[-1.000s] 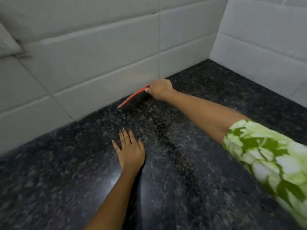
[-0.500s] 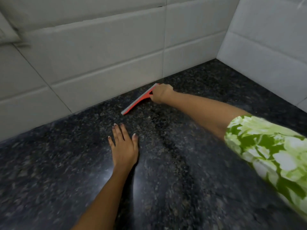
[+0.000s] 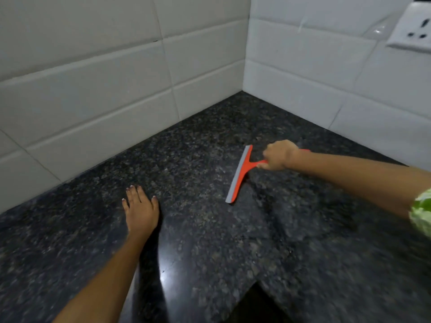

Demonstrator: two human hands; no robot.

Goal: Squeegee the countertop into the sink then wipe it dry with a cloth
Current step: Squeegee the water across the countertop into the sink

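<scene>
An orange squeegee [image 3: 240,174] with a grey rubber blade rests its blade on the dark speckled granite countertop [image 3: 200,148]. My right hand [image 3: 278,155] is closed around its handle, right of the blade. The blade lies out in the open counter, well away from both tiled walls. My left hand [image 3: 141,209] lies flat on the counter with fingers together, palm down, some way left of the squeegee and holding nothing. No sink or cloth is in view.
White tiled walls [image 3: 93,89] meet in a corner behind the counter. A white wall socket [image 3: 411,26] sits on the right wall at the top right. The counter's front edge has an inner corner [image 3: 255,284] at the bottom, with dark space below it.
My right hand has pulled the squeegee off the back wall and out across the counter toward me and to the right. My left hand stays flat in place.
</scene>
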